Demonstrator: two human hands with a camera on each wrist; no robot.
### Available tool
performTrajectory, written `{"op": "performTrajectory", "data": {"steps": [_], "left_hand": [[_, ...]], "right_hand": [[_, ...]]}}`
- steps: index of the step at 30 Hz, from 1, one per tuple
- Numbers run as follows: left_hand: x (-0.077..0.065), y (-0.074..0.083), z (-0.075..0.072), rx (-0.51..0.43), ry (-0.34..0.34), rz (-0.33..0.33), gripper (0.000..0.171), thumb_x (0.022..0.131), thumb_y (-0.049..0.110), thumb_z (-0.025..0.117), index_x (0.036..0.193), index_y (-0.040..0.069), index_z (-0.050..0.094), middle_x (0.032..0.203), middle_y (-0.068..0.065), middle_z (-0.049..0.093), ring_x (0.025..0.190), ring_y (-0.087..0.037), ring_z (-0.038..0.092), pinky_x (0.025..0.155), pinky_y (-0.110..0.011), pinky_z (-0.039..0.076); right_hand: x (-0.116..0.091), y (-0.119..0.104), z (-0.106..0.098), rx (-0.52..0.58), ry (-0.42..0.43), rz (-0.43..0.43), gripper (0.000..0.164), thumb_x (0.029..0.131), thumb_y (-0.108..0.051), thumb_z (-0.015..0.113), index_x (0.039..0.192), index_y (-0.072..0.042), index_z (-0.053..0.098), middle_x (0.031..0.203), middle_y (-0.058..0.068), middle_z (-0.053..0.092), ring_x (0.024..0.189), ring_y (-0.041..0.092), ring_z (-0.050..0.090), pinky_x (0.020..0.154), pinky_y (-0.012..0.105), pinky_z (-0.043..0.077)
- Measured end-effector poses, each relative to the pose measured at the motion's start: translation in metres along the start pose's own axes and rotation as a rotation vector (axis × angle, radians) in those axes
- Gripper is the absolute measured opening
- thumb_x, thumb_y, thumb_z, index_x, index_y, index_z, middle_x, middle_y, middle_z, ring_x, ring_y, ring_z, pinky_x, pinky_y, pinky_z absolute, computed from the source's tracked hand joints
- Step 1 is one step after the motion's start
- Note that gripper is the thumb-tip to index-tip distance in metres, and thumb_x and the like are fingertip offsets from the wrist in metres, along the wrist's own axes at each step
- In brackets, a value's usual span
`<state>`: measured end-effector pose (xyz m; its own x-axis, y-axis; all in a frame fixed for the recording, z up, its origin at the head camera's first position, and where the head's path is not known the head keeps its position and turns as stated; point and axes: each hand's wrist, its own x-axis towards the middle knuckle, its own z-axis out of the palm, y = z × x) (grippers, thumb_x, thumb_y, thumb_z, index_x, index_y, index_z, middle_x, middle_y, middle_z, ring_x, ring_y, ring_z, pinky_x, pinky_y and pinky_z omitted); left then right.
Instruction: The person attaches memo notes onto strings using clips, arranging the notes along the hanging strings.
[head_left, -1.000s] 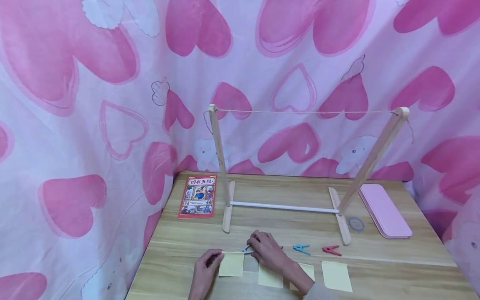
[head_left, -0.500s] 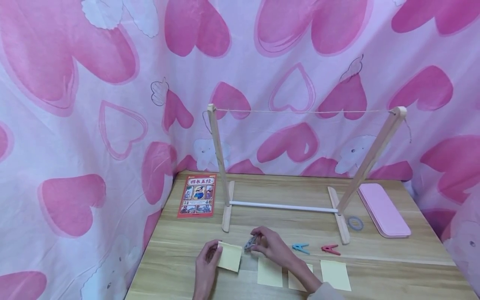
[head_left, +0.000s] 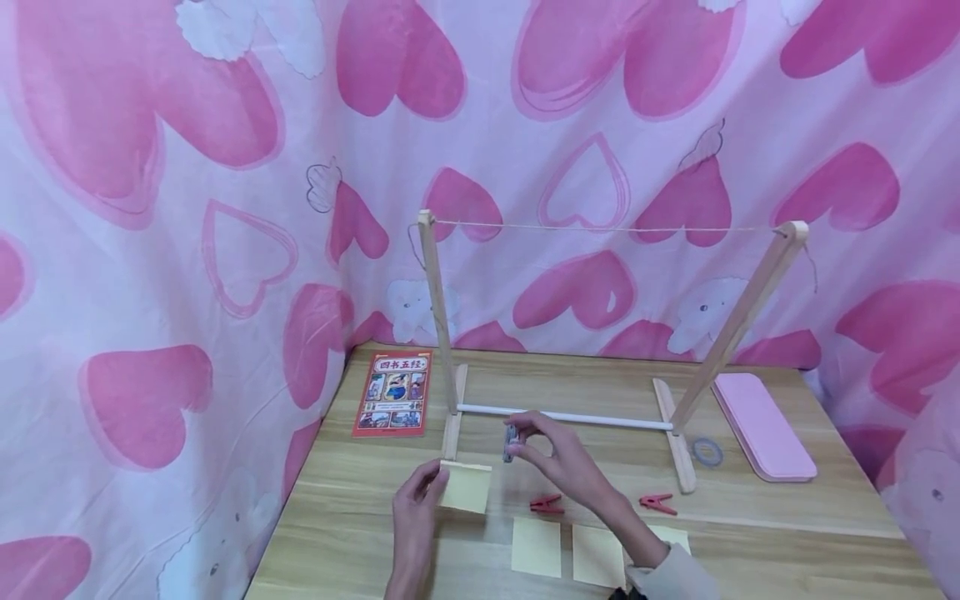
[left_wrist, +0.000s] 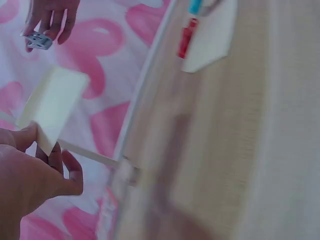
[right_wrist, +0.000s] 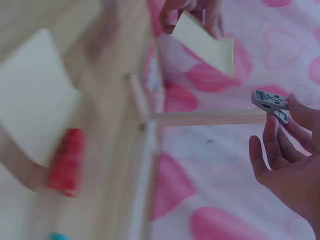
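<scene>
My left hand pinches a pale yellow paper note by its left side, above the tabletop. To the right of it, my right hand holds a grey clothespin between thumb and fingers, apart from the note. In the left wrist view the same clothespin is seen beyond the note's far edge. Below the right hand lie a red clothespin and a second red clothespin. The right forearm hides a blue clothespin in the head view. More yellow notes lie near the front.
A wooden stand with a string stretched between its two posts is behind the hands; a white rod joins its feet. A red booklet lies left, a grey ring and a pink case right. A heart-patterned curtain surrounds the table.
Both hands have risen from the table toward the stand, the left with the note, the right with the grey clothespin. The right forearm now covers the blue clothespin, and a red one shows.
</scene>
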<state>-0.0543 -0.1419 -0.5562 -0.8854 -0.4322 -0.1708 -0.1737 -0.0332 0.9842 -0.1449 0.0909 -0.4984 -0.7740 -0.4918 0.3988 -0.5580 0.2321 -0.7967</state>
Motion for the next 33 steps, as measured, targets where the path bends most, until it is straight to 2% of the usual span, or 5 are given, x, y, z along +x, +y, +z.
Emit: {"op": "performTrajectory", "data": {"steps": [7, 15, 20, 25, 33], "left_hand": [[0.011, 0.043, 0.013, -0.058, 0.008, 0.044, 0.025, 0.101, 0.017, 0.08, 0.122, 0.003, 0.077, 0.117, -0.009, 0.078, 0.106, -0.013, 0.073, 0.096, -0.019, 0.059], [0.028, 0.101, 0.027, -0.104, -0.083, 0.091, 0.025, 0.107, 0.021, 0.074, 0.126, 0.005, 0.076, 0.128, -0.01, 0.075, 0.121, -0.02, 0.071, 0.112, -0.031, 0.056], [0.045, 0.143, 0.036, -0.128, -0.101, 0.169, 0.026, 0.106, 0.017, 0.074, 0.127, 0.002, 0.076, 0.128, -0.014, 0.075, 0.122, -0.024, 0.07, 0.114, -0.038, 0.056], [0.06, 0.178, 0.045, -0.211, -0.133, 0.203, 0.029, 0.105, 0.015, 0.075, 0.13, 0.0, 0.075, 0.136, -0.012, 0.075, 0.127, -0.024, 0.069, 0.113, -0.032, 0.056], [0.078, 0.221, 0.063, -0.338, -0.216, 0.3, 0.028, 0.106, 0.012, 0.072, 0.128, -0.004, 0.073, 0.141, -0.011, 0.075, 0.127, -0.02, 0.068, 0.116, -0.034, 0.053]], "right_hand": [[0.036, -0.044, -0.038, -0.013, -0.019, -0.022, 0.033, 0.094, -0.005, 0.085, 0.125, -0.004, 0.073, 0.105, 0.002, 0.079, 0.099, 0.014, 0.072, 0.095, 0.029, 0.06], [0.095, -0.101, -0.084, -0.04, -0.004, -0.283, 0.031, 0.083, 0.007, 0.09, 0.11, 0.0, 0.075, 0.129, 0.016, 0.071, 0.116, 0.026, 0.067, 0.099, 0.027, 0.058], [0.128, -0.131, -0.106, -0.05, 0.005, -0.259, 0.024, 0.084, 0.006, 0.09, 0.103, 0.0, 0.077, 0.131, 0.015, 0.069, 0.12, 0.025, 0.064, 0.107, 0.032, 0.052], [0.158, -0.152, -0.119, -0.028, 0.026, -0.224, 0.022, 0.084, 0.005, 0.09, 0.1, 0.002, 0.076, 0.132, 0.014, 0.065, 0.131, 0.023, 0.056, 0.116, 0.043, 0.044], [0.202, -0.168, -0.137, -0.065, 0.113, -0.215, 0.015, 0.089, 0.0, 0.087, 0.099, 0.003, 0.076, 0.129, 0.009, 0.061, 0.131, 0.014, 0.049, 0.106, 0.038, 0.041]]}}
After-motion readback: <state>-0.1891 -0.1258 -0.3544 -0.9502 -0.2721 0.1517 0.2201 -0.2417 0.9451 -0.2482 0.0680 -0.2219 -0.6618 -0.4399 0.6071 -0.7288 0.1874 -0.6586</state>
